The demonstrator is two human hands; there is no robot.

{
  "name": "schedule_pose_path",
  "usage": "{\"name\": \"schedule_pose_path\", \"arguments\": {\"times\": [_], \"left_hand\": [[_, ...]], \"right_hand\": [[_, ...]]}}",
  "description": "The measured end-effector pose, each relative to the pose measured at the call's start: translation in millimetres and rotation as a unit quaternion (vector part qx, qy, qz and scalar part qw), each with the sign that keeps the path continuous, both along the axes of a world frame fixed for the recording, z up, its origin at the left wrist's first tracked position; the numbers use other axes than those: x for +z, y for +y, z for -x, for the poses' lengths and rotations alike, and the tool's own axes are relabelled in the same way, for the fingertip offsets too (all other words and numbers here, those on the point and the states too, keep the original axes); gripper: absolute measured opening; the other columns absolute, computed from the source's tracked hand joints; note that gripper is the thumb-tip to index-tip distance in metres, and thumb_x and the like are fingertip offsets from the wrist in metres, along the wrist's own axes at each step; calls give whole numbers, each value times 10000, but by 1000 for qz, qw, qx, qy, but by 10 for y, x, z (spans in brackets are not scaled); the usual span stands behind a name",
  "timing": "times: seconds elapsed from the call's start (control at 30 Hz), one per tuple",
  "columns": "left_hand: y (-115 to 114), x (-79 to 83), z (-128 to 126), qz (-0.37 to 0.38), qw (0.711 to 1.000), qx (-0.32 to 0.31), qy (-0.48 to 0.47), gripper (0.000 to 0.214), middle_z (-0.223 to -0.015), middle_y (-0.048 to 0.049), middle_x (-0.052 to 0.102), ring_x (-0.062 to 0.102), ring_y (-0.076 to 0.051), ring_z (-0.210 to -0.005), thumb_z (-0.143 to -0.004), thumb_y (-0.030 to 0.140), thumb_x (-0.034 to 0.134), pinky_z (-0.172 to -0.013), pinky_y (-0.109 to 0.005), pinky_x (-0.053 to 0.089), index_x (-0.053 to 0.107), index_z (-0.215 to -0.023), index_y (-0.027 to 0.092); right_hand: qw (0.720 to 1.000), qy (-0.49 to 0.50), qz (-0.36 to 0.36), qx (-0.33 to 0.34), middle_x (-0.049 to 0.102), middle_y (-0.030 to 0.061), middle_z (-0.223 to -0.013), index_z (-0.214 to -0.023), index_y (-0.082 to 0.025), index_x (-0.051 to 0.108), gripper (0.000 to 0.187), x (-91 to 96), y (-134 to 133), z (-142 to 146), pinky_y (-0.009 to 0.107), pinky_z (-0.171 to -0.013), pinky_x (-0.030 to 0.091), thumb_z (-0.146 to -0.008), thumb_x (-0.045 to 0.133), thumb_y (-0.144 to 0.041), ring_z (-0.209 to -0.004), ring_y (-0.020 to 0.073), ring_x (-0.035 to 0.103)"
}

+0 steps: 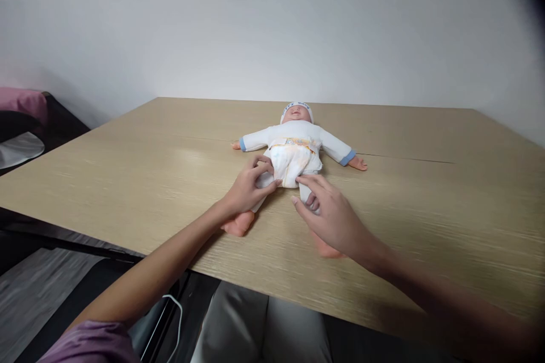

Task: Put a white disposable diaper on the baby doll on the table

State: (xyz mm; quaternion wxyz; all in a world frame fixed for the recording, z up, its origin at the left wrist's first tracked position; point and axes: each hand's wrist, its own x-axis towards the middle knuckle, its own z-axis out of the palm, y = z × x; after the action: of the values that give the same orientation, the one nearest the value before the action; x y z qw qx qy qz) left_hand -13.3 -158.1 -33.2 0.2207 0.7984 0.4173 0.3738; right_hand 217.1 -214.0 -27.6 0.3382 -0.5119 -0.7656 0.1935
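A baby doll point(263, 139) in a white outfit with blue cuffs and a white printed cap lies on its back, head away from me, arms spread. Around its hips is a white diaper point(293, 161) with a coloured print along the waistband. My left hand point(251, 184) arches over the doll's leg on the left, thumb and fingertips apart and touching the diaper's leg edge. On the other side, the fingertips of my right hand point(330, 212) rest at the diaper's other leg edge, with the thumb held away. Both bare doll feet point toward me.
The doll lies on a wooden table point(409, 210) with a thin seam across it. Behind stands a pale wall point(272, 28). At far left are a pink cloth point(23, 102) and dark chair parts. A white cable point(179, 317) hangs below the front edge, beside my lap.
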Motion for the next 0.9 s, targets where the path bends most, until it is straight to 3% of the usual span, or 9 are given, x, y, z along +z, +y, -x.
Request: {"name": "schedule_pose_path", "arguments": {"times": [0.2,0.3,0.4,0.5,0.67,0.8,0.9], "left_hand": [[1,31,2,-16,999,-22,31,125,-1260,-79,638,582,-246,-1204,-984,324,662,-1079,-391,444,650,-1005,201],[-5,60,2,-15,999,-32,41,116,-1200,-62,672,583,-239,-1147,-992,320,650,-1041,-388,444,648,-1009,206],[-14,101,-6,-11,998,-36,49,119,-1102,-46,684,571,-230,-1052,-994,316,637,-979,-377,439,618,-958,204],[-2,123,-16,-8,997,-40,66,146,-994,-35,675,527,-226,-959,-988,308,617,-921,-366,422,580,-895,202],[104,41,-7,12,998,-44,34,131,-939,-20,631,509,-221,-930,-945,315,645,-850,-338,410,583,-957,200],[197,-45,24,43,998,-48,-16,186,-917,-2,594,513,-200,-894,-908,339,693,-793,-309,402,582,-968,203],[224,-65,48,86,995,-36,-48,228,-825,28,528,477,-166,-789,-886,367,731,-716,-287,373,578,-936,206]], "right_hand": [[998,-60,-25,15,563,105,-1484,-1384,-210,594,420,-30,-24,44,467,-1009,541,-981,616,-324,-1145,291,662],[998,-53,-11,14,547,101,-1523,-1389,-215,584,429,-41,-1,71,471,-1037,518,-981,625,-342,-1214,301,630],[999,-30,24,13,619,101,-1428,-1349,-223,594,398,-10,36,89,448,-976,522,-976,631,-355,-1122,283,648],[998,-16,64,12,696,75,-1167,-1288,-240,609,350,50,66,92,416,-884,518,-971,633,-385,-960,248,654],[991,0,132,-18,626,-10,-834,-1191,-267,604,318,109,110,120,359,-737,482,-967,619,-492,-797,217,628],[992,22,114,-55,606,-32,-767,-1068,-263,586,233,91,150,191,338,-690,444,-942,647,-449,-697,194,588],[991,48,95,-77,678,-7,-881,-1073,-255,555,240,60,177,211,331,-681,436,-919,674,-396,-678,181,575]]}}
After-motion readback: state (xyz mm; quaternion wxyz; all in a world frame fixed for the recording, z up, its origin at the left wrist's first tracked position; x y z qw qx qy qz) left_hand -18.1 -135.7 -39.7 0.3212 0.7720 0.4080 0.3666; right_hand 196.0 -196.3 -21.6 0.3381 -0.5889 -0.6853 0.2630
